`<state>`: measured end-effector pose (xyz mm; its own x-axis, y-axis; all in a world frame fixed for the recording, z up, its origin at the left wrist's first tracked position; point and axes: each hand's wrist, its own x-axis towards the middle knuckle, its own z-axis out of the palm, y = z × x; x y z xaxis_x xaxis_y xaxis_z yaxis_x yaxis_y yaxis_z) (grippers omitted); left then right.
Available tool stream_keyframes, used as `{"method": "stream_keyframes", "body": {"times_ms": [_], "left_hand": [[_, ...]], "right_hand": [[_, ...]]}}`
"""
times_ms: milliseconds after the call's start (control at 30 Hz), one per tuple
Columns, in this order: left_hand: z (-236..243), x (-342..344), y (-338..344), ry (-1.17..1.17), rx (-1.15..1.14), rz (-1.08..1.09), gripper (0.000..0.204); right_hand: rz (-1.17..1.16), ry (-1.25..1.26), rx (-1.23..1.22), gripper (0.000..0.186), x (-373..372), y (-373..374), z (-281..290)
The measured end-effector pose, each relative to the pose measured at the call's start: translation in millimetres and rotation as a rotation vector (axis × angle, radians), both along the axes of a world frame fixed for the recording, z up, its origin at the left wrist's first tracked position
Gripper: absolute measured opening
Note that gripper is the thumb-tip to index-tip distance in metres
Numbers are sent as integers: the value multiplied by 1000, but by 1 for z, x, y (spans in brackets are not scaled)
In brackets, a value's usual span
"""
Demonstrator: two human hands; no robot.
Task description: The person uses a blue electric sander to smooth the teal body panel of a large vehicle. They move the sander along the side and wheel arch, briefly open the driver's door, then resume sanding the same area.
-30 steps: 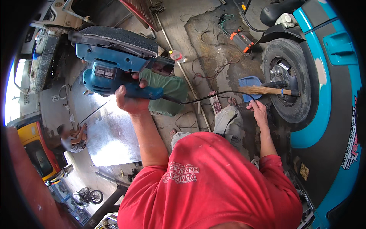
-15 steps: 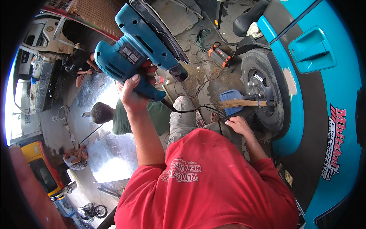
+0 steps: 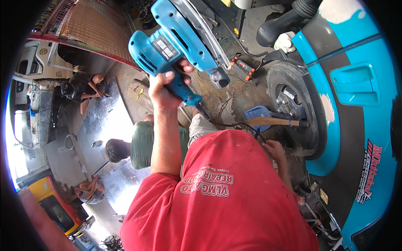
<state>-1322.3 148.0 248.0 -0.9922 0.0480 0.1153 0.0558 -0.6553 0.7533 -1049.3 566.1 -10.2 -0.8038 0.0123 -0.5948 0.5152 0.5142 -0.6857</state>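
My left hand [image 3: 166, 88] grips the handle of a teal electric sander [image 3: 177, 35], raised and tilted with its long pad at the upper right. A black power cord [image 3: 222, 124] runs down from the handle to my right hand [image 3: 273, 148], which is closed on it low at the right, beside my red shirt [image 3: 213, 196]. Behind the cord are a blue dustpan [image 3: 255, 112] and a straw broom [image 3: 278, 122], in front of a wheel [image 3: 280, 83].
A teal-and-dark vehicle [image 3: 356, 125] borders the right. Three people [image 3: 138, 146] crouch at the left around a shiny metal sheet [image 3: 109, 113]. A red mesh frame [image 3: 92, 33] is at upper left. Loose cables and an orange-black device [image 3: 240, 67] lie on the floor.
My left hand has raised the sander and turned it more upright. My right hand has moved lower with the cord. More of the crouching people and the mesh frame has come into view.
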Motion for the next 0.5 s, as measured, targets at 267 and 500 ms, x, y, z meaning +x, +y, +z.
{"method": "stream_keyframes", "body": {"times_ms": [267, 500], "left_hand": [[-90, 31, -79, -513, -157, 44, 59], [-174, 76, -124, -970, -458, 112, 56]], "right_hand": [[578, -118, 299, 35, -110, -89, 0], [356, -236, 124, 34, -187, -136, 29]]}}
